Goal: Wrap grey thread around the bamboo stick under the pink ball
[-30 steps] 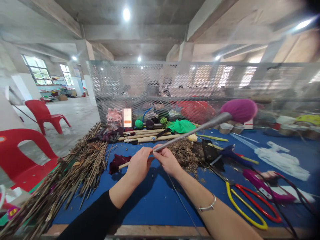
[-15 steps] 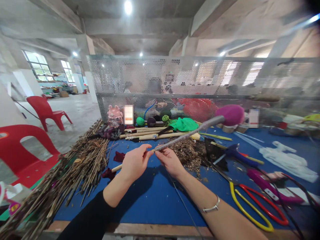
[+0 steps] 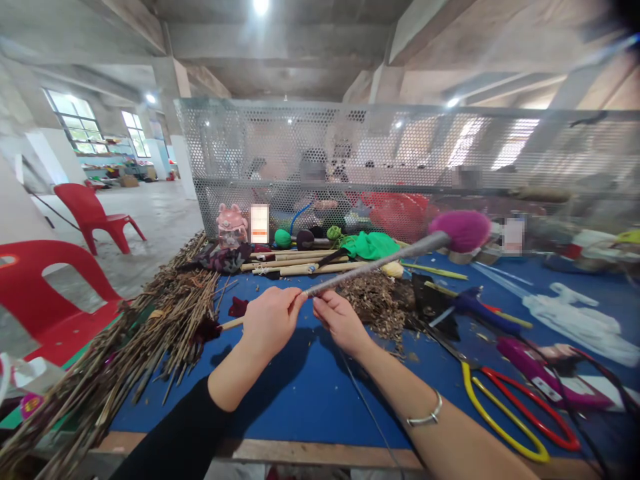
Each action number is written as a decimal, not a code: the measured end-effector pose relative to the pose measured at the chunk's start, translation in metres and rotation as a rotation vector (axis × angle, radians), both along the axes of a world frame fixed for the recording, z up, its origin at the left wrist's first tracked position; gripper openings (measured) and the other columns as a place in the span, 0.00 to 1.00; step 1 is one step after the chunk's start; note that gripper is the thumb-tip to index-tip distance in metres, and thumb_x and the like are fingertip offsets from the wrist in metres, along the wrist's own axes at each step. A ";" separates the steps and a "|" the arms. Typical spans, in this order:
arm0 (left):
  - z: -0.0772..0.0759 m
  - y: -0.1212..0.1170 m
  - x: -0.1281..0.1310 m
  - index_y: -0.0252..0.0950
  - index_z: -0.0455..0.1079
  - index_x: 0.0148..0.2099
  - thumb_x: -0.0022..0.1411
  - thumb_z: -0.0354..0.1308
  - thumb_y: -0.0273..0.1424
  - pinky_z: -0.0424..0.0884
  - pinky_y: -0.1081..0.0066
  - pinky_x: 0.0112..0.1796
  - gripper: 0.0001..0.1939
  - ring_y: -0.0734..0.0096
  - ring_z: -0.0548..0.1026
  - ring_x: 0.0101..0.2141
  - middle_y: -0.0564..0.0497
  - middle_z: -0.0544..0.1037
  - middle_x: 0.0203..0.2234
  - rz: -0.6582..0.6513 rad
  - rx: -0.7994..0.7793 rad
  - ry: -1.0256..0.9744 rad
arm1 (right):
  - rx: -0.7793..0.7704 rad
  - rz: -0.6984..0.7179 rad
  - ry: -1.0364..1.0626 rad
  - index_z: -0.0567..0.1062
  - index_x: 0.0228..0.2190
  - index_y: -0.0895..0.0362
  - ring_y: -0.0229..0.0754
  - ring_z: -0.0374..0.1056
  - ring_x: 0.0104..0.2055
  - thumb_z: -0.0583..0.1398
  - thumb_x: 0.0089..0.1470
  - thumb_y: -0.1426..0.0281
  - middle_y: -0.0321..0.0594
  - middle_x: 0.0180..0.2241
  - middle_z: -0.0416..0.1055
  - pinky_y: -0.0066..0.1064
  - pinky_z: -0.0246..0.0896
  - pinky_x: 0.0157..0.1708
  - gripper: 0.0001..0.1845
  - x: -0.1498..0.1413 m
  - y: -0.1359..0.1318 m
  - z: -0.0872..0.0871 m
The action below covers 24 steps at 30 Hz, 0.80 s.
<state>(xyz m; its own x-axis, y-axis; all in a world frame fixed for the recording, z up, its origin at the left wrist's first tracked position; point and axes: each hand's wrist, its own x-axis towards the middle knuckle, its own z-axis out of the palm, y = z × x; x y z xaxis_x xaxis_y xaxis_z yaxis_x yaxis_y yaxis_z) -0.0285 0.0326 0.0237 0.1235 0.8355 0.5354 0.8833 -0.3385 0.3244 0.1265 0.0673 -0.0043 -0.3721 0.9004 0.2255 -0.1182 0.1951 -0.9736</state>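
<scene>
My left hand (image 3: 273,320) is closed around a long stick (image 3: 370,268) wrapped in grey yarn. A fuzzy magenta head (image 3: 463,231) tops its far right end. Left of the hand, bare wood (image 3: 231,324) shows, with a dark red piece (image 3: 205,330) at the tip. My right hand (image 3: 343,322) pinches thumb to fingers just under the wrapped part, on a thin grey yarn (image 3: 367,400) that runs down over the table's front edge. The exact pinch point is hidden by the fingers.
Dry stems (image 3: 165,320) are heaped at left. Wood shavings (image 3: 377,300), wooden sticks (image 3: 295,267) and green cloth (image 3: 373,245) lie behind. Large scissors (image 3: 505,407), a purple device (image 3: 550,373) and a white glove (image 3: 585,320) are at right. A perforated metal screen (image 3: 300,147) stands behind.
The stick's dark red end has shifted slightly up and left, and my left hand has turned a little with it. My right hand stays close to the wrapped part. The view has tilted slightly.
</scene>
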 end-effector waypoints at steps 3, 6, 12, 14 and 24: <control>-0.002 0.002 0.000 0.39 0.73 0.36 0.65 0.43 0.38 0.63 0.71 0.33 0.17 0.64 0.73 0.34 0.48 0.78 0.29 0.016 -0.042 0.048 | 0.002 -0.046 -0.043 0.69 0.30 0.59 0.31 0.44 0.18 0.58 0.49 0.54 0.29 0.16 0.53 0.26 0.36 0.17 0.19 -0.002 0.003 -0.009; -0.006 0.007 -0.003 0.39 0.70 0.46 0.62 0.48 0.38 0.66 0.68 0.38 0.15 0.63 0.74 0.37 0.48 0.78 0.36 -0.070 -0.101 -0.022 | -0.001 -0.051 -0.057 0.69 0.29 0.59 0.31 0.45 0.19 0.58 0.49 0.55 0.29 0.16 0.53 0.26 0.38 0.18 0.18 -0.003 0.006 -0.015; -0.011 0.012 -0.006 0.41 0.71 0.48 0.61 0.51 0.33 0.67 0.69 0.42 0.14 0.66 0.73 0.38 0.48 0.78 0.38 -0.155 -0.065 -0.137 | 0.135 -0.133 -0.132 0.70 0.28 0.57 0.34 0.49 0.21 0.56 0.52 0.57 0.31 0.18 0.55 0.27 0.44 0.21 0.15 -0.003 0.004 -0.007; -0.010 0.012 -0.006 0.40 0.71 0.49 0.61 0.51 0.32 0.67 0.69 0.41 0.15 0.66 0.74 0.38 0.48 0.78 0.37 -0.142 -0.054 -0.158 | 0.242 -0.181 -0.199 0.71 0.28 0.57 0.36 0.53 0.23 0.55 0.54 0.60 0.33 0.19 0.58 0.28 0.48 0.24 0.13 -0.003 0.000 -0.002; -0.011 0.010 -0.006 0.40 0.70 0.51 0.62 0.49 0.33 0.67 0.70 0.40 0.16 0.66 0.74 0.38 0.48 0.77 0.37 -0.122 -0.049 -0.154 | 0.545 -0.278 -0.467 0.72 0.28 0.53 0.40 0.61 0.27 0.53 0.56 0.66 0.38 0.26 0.67 0.30 0.52 0.31 0.09 -0.002 -0.009 -0.002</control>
<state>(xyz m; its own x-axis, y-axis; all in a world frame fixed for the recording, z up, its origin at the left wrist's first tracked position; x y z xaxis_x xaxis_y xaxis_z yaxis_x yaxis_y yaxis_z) -0.0344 0.0425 0.0126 0.1457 0.8448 0.5148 0.7755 -0.4207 0.4708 0.1240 0.0583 -0.0060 -0.3138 0.7816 0.5392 0.4056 0.6237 -0.6682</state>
